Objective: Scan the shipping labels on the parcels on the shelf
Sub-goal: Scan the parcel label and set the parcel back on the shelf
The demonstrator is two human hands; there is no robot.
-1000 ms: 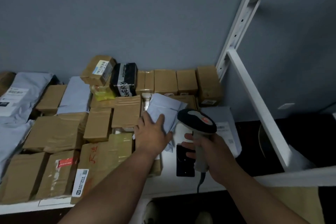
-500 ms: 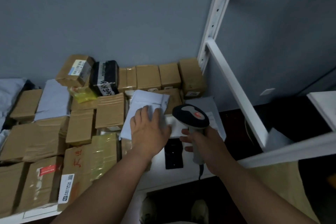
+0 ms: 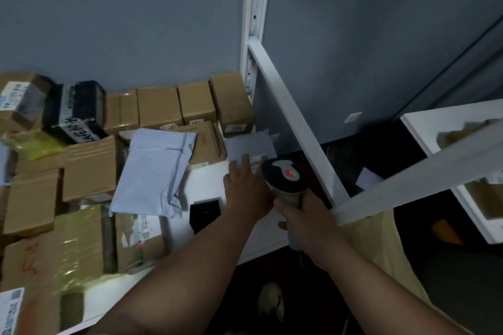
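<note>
The grey poly mailer (image 3: pixel 249 147) lay on the white shelf (image 3: pixel 206 185), beside the upright post (image 3: pixel 254 35). The left hand (image 3: pixel 246 192) rested flat on it, grip relaxed. The right hand (image 3: pixel 299 216) gripped the barcode scanner (image 3: pixel 285 175), just right of the mailer.

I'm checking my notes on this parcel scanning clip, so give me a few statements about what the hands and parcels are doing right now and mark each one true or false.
1. The right hand grips the barcode scanner by its handle. True.
2. The left hand lies on the large grey mailer bag. False: it reaches to the flat grey parcel in the shelf's right corner, fingers straight.
3. A small black item lies on the white shelf board, left of the left forearm. True.
4. The row of cardboard boxes stands at the shelf's front edge. False: it stands against the back wall.
5. The scanner lies on the shelf. False: it is held up in the hand.
</note>
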